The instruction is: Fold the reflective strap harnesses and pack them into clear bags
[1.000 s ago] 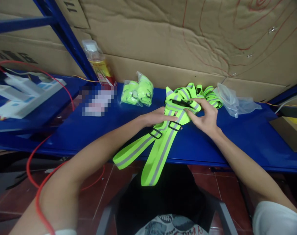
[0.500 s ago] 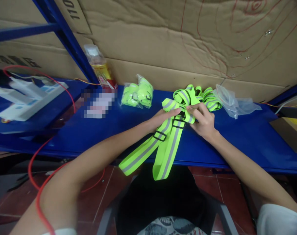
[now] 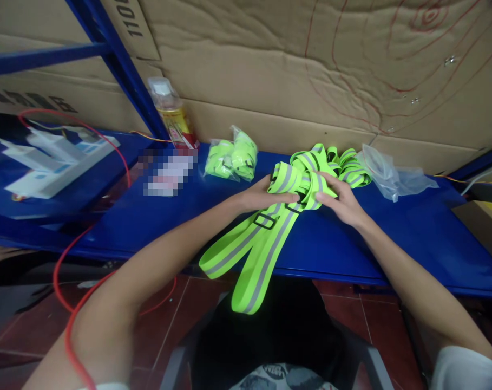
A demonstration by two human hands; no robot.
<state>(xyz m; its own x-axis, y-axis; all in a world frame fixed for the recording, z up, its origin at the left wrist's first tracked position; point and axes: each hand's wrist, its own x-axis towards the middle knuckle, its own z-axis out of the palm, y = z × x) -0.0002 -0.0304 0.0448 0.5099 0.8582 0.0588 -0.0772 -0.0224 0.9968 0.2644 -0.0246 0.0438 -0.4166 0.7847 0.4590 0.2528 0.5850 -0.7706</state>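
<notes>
Both my hands hold a bundle of neon-yellow reflective straps [image 3: 254, 281] with a grey stripe and black slider buckles. My left hand [image 3: 266, 196] grips the bundle from the left, its thumb lying across the straps near a black buckle. From the right, my right hand [image 3: 343, 200] closes round the folded part, thumb in front and fingers behind. Two long strap loops hang down over the shelf's front edge. Behind my hands, more folded neon straps [image 3: 353, 169] lie against the cardboard, partly hidden by the bundle.
Clear bags of folded neon straps [image 3: 231, 157] lie on the blue shelf [image 3: 213, 200]. Left of them stands a bottle [image 3: 175, 119]. A crumpled clear bag [image 3: 386, 173] is at right, near a cardboard box [image 3: 483, 225]. A power strip [image 3: 63, 165] and a red cable [image 3: 73, 330] are at left.
My right fingers have gone from a pinch at the middle of the bundle to a wider hold round its right side. The hanging loops have swung a little.
</notes>
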